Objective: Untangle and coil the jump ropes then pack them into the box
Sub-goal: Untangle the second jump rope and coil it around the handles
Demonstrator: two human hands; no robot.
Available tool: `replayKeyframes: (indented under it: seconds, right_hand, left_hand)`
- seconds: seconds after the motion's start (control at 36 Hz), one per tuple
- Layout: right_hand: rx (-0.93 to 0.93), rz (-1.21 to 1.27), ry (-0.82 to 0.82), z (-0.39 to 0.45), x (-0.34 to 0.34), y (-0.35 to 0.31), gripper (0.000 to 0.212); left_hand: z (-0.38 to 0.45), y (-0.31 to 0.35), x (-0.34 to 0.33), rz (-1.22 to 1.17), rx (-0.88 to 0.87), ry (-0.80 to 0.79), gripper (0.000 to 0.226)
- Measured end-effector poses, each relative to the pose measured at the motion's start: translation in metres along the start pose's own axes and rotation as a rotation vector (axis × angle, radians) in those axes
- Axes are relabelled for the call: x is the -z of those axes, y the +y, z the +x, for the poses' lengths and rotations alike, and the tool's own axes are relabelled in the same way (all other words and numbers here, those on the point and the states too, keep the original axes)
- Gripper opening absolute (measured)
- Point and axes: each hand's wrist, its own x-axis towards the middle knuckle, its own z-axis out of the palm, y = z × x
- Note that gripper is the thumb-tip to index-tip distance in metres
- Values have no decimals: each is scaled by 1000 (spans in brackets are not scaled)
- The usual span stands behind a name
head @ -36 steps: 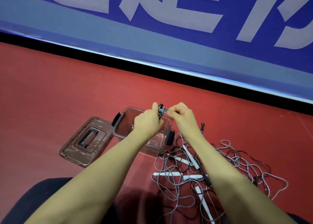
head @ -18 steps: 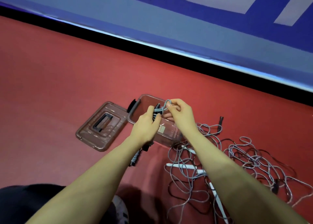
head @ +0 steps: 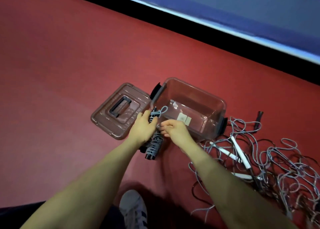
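The left hand [head: 143,125] grips the coiled jump rope [head: 155,135], its long axis pointing toward the box [head: 218,102] just ahead-right. The right hand [head: 174,130], nearer the box, pinches the cord's end.

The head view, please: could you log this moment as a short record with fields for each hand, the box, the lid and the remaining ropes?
left hand: grips the wound jump rope bundle
right hand: fingers pinch the bundle's grey cord
bundle: grey cord wound round black handles, a loop at the top, held over the box's near-left corner
box: clear plastic, open, no rope inside
lid: off, flat on the red floor, left of the box
tangled ropes: loose pile with white handles, right of the box
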Motion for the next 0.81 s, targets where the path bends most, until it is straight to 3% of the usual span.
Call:
replayKeyframes:
  seconds: [0.11, 0.33, 0.39, 0.47, 0.53, 0.61, 0.81]
  right_hand:
    - [5, -95, -43, 18, -21, 26, 28]
    - [-7, -178, -128, 47, -51, 70, 28]
    - [-24, -198, -119, 49, -56, 78, 33]
    - [-32, -281, -59, 54, -65, 86, 17]
    - [-19, -419, -16, 58, -67, 88, 28]
    - [-29, -685, 33, 59, -67, 87, 39]
    - [45, -860, 37, 61, -71, 89, 36]
  left_hand:
    - [12, -28, -7, -26, 53, -49, 30]
    - [8, -79, -28, -127, 53, 19, 17]
    - [10, -87, -32, -140, 80, 44, 15]
    - [25, -92, -39, -126, 116, 64, 14]
    - [35, -95, -44, -117, 121, 86, 18]
    - [46, -99, -51, -80, 106, 95, 23]
    - [55, -112, -63, 208, 176, 80, 36]
